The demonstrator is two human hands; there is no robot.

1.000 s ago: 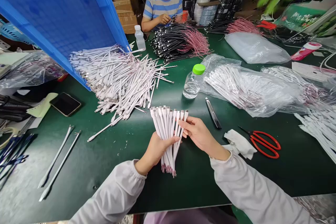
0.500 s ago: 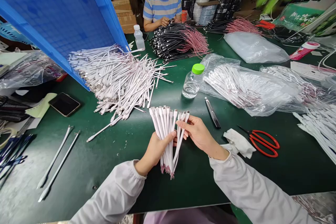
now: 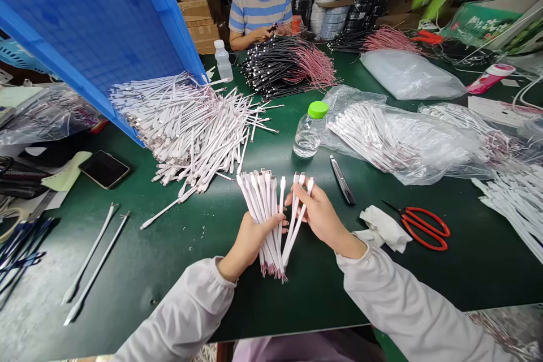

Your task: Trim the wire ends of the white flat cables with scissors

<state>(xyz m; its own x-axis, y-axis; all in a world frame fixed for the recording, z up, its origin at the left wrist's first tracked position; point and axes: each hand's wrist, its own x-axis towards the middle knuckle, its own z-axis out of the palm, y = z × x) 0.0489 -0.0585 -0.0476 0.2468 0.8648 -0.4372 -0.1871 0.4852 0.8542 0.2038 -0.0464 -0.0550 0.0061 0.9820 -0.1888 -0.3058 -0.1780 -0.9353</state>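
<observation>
A fanned bundle of short white USB cables point(image 3: 263, 198) is gripped in my left hand point(image 3: 253, 236), plugs up and pinkish bare wire ends down. My right hand point(image 3: 324, 218) pinches a few white cables point(image 3: 298, 218) at their plug ends, just right of the bundle. Their lower ends converge towards the bundle's foot. One cable point(image 3: 282, 192) stands between the two groups, near my left fingertips. Beyond my hands a large heap of similar white cables point(image 3: 199, 130) spills from a tipped blue crate point(image 3: 106, 22).
A water bottle with green cap point(image 3: 311, 130), a utility knife point(image 3: 343, 181), crumpled tissue point(image 3: 386, 229) and red-handled scissors point(image 3: 426, 228) lie to the right. Bagged cables point(image 3: 394, 136) sit behind them. Two loose cables point(image 3: 97, 266) and a phone point(image 3: 104, 169) are left. A co-worker point(image 3: 261, 8) sits opposite.
My right hand has moved slightly right, spreading its few cables away from the bundle. A gap has opened between them and the cables in my left hand.
</observation>
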